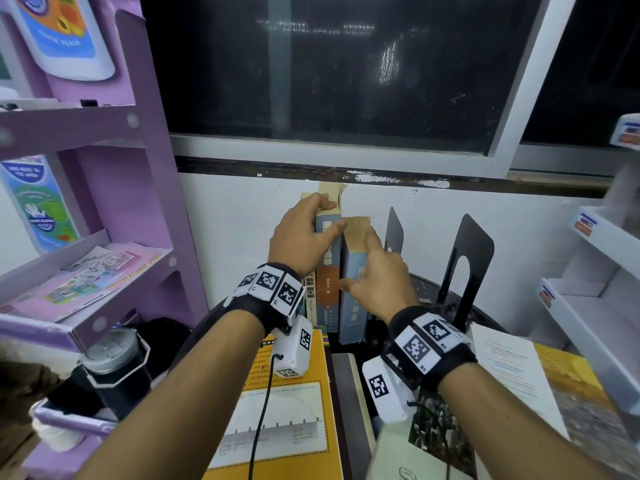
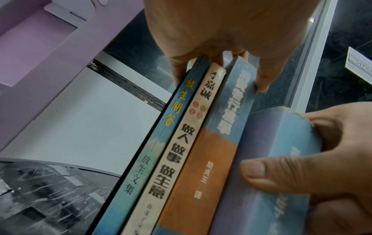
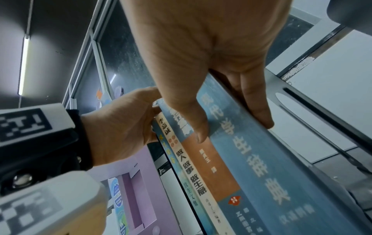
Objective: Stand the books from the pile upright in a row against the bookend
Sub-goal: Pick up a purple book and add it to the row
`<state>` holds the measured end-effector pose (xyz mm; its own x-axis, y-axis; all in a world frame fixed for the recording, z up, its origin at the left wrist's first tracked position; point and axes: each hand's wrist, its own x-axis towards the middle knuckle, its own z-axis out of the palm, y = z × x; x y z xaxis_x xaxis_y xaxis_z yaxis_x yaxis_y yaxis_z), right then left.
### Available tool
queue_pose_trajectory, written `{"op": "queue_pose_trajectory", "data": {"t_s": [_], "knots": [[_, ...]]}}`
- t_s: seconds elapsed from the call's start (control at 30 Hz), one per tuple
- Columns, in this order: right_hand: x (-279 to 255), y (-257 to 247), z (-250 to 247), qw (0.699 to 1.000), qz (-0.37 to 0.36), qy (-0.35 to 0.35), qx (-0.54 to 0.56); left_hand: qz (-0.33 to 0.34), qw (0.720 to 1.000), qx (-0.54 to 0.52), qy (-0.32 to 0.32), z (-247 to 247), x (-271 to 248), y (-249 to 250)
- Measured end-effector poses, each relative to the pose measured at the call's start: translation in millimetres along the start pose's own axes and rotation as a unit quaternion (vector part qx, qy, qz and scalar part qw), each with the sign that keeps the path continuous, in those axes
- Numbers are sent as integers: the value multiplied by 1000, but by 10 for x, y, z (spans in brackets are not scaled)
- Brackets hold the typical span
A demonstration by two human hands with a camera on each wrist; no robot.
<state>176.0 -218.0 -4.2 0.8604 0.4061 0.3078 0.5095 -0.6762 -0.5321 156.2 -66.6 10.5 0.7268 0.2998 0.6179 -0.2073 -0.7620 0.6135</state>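
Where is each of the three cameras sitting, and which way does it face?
Head: on the head, looking forward and down; both forearms, left hand, right hand.
Left wrist: looks along the left hand at the book spines.
Right wrist: looks along the right hand toward the bookend.
All three show both hands gripping the books.
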Motion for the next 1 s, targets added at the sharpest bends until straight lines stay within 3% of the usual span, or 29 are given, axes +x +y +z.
{"op": "queue_pose_trajectory", "data": {"t_s": [0.37, 0.87, 1.0], "knots": [[195, 16, 107, 1000, -1, 11, 4, 2, 1000, -2, -1, 6, -3, -16], [308, 27, 24, 998, 22, -56, 10, 5, 1000, 9, -2, -3, 3, -38], [284, 52, 66, 999, 16, -35, 0, 8, 1000, 7, 1, 4, -4, -36]]}}
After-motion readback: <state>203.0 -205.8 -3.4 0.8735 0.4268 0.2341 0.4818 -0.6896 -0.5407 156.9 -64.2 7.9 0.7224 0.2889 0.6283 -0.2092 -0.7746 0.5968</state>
